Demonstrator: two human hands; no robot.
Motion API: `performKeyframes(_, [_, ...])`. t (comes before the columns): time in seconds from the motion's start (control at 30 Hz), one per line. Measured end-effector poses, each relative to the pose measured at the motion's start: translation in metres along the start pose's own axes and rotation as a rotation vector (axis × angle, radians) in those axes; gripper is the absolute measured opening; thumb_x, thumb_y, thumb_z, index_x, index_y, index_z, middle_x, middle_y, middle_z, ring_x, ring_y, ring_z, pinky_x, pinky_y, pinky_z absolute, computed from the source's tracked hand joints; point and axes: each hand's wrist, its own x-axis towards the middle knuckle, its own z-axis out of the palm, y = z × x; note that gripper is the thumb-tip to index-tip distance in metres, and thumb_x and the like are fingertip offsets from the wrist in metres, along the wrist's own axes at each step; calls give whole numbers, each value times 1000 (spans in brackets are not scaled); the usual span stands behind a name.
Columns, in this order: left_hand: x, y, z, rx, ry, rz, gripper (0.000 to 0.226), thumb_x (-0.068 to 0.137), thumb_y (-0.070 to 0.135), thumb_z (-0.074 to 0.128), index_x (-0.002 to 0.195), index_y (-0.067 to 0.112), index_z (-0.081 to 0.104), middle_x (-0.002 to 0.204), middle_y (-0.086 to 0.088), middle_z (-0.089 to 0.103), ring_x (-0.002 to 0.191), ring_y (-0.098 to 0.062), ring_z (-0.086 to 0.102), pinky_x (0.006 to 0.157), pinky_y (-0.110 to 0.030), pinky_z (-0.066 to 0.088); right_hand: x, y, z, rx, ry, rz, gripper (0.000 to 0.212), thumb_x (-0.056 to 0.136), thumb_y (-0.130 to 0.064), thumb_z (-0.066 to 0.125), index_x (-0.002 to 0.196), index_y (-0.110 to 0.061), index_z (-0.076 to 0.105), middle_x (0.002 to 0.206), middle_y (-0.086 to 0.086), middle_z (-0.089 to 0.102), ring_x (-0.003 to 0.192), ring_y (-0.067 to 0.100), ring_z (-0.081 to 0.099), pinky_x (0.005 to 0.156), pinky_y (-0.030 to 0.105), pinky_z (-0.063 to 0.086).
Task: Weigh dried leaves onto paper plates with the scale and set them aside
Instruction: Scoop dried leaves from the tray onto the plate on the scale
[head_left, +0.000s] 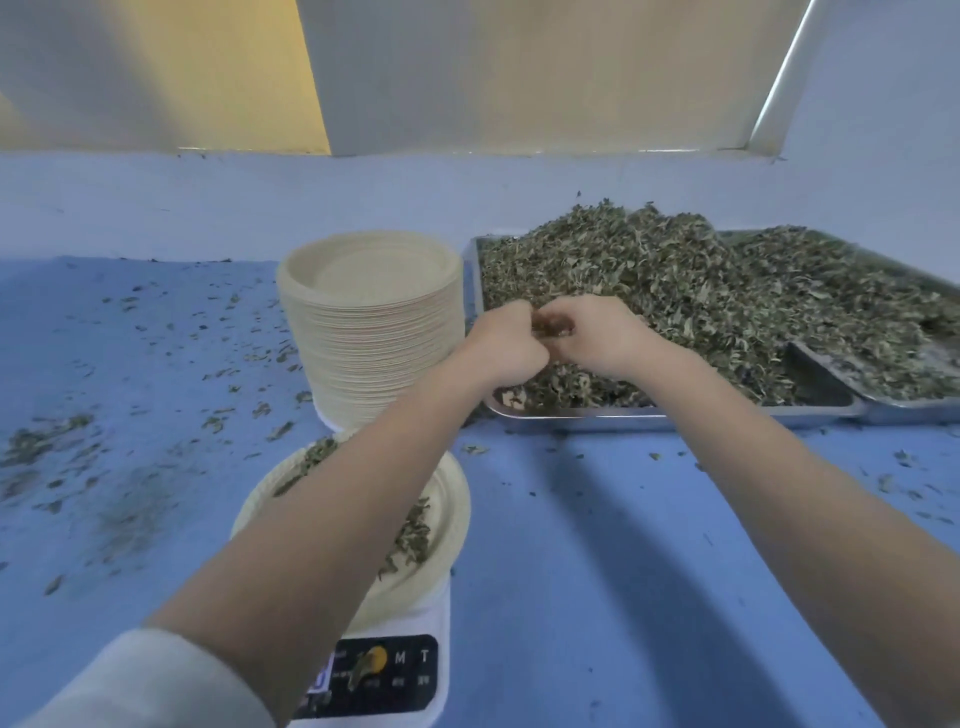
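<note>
Risk, as judged: flakes could be dropped on the blue table (597, 545) during the carry from tray (571, 413) to the paper plate (452, 499), since the pinch is loose material; the scale (384, 670) readout is partly hidden by the left forearm, so overshoot could be missed.

Left hand (501, 345): fingers curled, apparently pinching dried leaves (701, 291). Right hand (597, 332): fingers curled on a small clump over the tray's near-left corner. The plate is seen on the scale, partly filled. A plate stack (374, 322) is noted beside the tray.

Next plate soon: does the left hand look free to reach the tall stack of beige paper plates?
Probably yes. The left hand is beside the stack of beige paper plates, with nothing between them. But its grip, like the right hand, is pinching dried leaves, which it must drop first.
</note>
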Motion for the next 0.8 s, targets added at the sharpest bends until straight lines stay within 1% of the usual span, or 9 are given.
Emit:
performKeyframes(0.03, [3, -1, 1, 84, -105, -8, 41, 88, 15, 54, 128, 12, 49, 107, -6, 59, 97, -22, 56, 69, -27, 39, 1, 4, 0, -95, -99, 7, 39, 88, -30, 65, 125, -21, 60, 115, 8, 66, 103, 23, 61, 88, 27, 47])
performKeyframes(0.1, [1, -4, -1, 172, -200, 1, 41, 88, 12, 53, 129, 8, 49, 109, -11, 61, 93, -23, 57, 69, -28, 43, -3, 6, 1, -139, -138, 12, 39, 89, -31, 63, 128, -26, 59, 114, 8, 67, 99, 25, 63, 88, 36, 49])
performKeyframes(0.27, [-36, -15, -34, 151, -24, 33, 16, 86, 6, 53, 95, 3, 66, 100, -15, 68, 99, -27, 61, 80, -30, 45, -18, -28, 3, 50, -10, -134, 18, 89, -26, 62, 100, -20, 75, 89, 3, 73, 85, 16, 64, 70, 19, 42])
performKeyframes(0.33, [-56, -24, -51, 166, 10, 34, 8, 84, 6, 55, 80, 8, 61, 93, -13, 69, 95, -26, 61, 76, -28, 43, -25, -53, 5, 94, -5, -198, 18, 89, -24, 61, 97, -17, 75, 86, 2, 72, 84, 14, 63, 68, 19, 41])
performKeyframes(0.43, [-91, -44, -73, 168, 27, 10, 19, 81, 7, 58, 67, 18, 51, 73, 1, 60, 84, -21, 58, 63, -25, 40, -37, -88, 12, 152, -22, -297, 14, 86, -22, 61, 90, -19, 75, 75, -3, 69, 72, 7, 59, 65, 17, 39])
performKeyframes(0.53, [-129, -66, -87, 143, -15, -31, 9, 81, 14, 64, 74, 16, 59, 69, 11, 56, 73, -10, 56, 60, -16, 39, -52, -114, 24, 212, -102, -382, 10, 85, -22, 64, 85, -20, 74, 61, -15, 59, 58, -7, 52, 59, 7, 38])
performKeyframes(0.63, [-160, -84, -92, 116, -51, -56, 4, 82, 20, 66, 79, 17, 66, 68, 16, 57, 67, 1, 53, 58, -9, 38, -66, -131, 38, 247, -182, -426, 10, 84, -25, 67, 88, -19, 75, 72, -11, 65, 64, -6, 55, 62, 4, 38])
performKeyframes(0.73, [-178, -96, -89, 115, -69, -74, 3, 81, 21, 65, 79, 20, 66, 75, 14, 60, 79, -7, 59, 71, -19, 45, -76, -139, 47, 237, -249, -434, 16, 80, -38, 70, 90, -26, 74, 77, -14, 67, 69, -6, 56, 62, 6, 39])
performKeyframes(0.8, [-185, -100, -86, 94, -86, -78, 2, 81, 22, 67, 82, 23, 66, 81, 12, 62, 83, -9, 60, 70, -18, 45, -80, -140, 50, 106, -253, -450, 22, 75, -50, 71, 88, -32, 70, 75, -13, 64, 69, -4, 54, 58, 12, 39])
